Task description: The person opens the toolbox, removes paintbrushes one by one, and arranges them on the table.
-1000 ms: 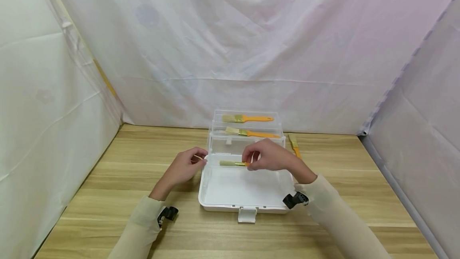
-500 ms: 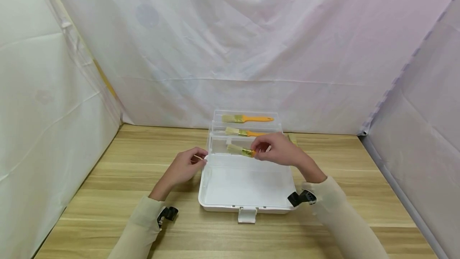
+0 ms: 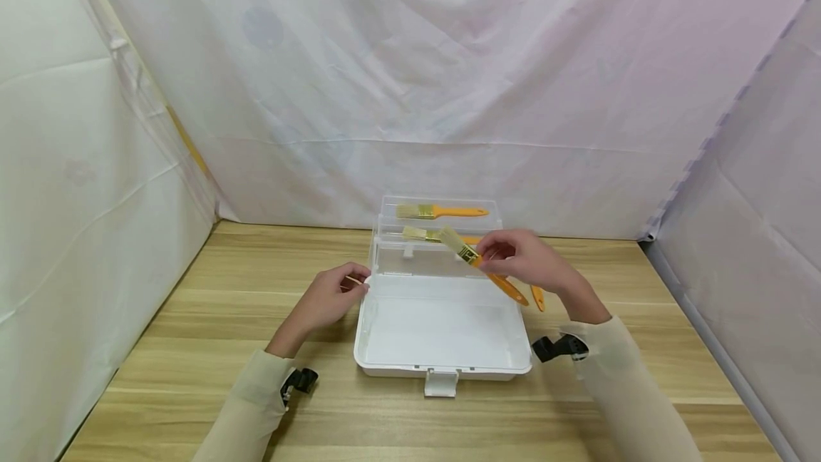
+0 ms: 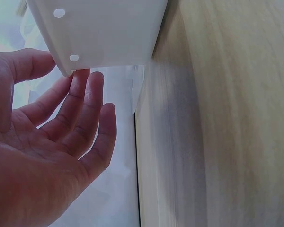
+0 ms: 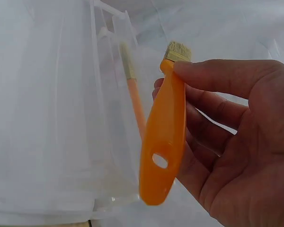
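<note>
A white box [image 3: 442, 334] with a clear lid or tray section [image 3: 391, 262] raised behind it stands on the table. My left hand [image 3: 333, 298] holds the box's left rear corner; in the left wrist view the thumb and fingers [image 4: 80, 90] pinch its rim. Above the box's right side, my right hand [image 3: 529, 262] pinches a flat paintbrush [image 3: 503, 287] near its metal band, bristles up and to the left. The right wrist view shows its orange handle [image 5: 163, 132] hanging free. Two more paintbrushes lie in the clear trays, an upper one [image 3: 462, 212] and a lower one [image 3: 421, 234].
Another paintbrush, with its orange handle [image 3: 537, 298] showing, lies on the table right of the box, mostly hidden behind my right hand. A white latch [image 3: 441, 383] hangs at the box front. White cloth [image 3: 436, 91] encloses the wooden table [image 3: 224, 291].
My right hand has lifted the paintbrush from above the box's back section, moved right and slightly up, and the brush has tilted bristles-up. The left hand has stayed at the corner.
</note>
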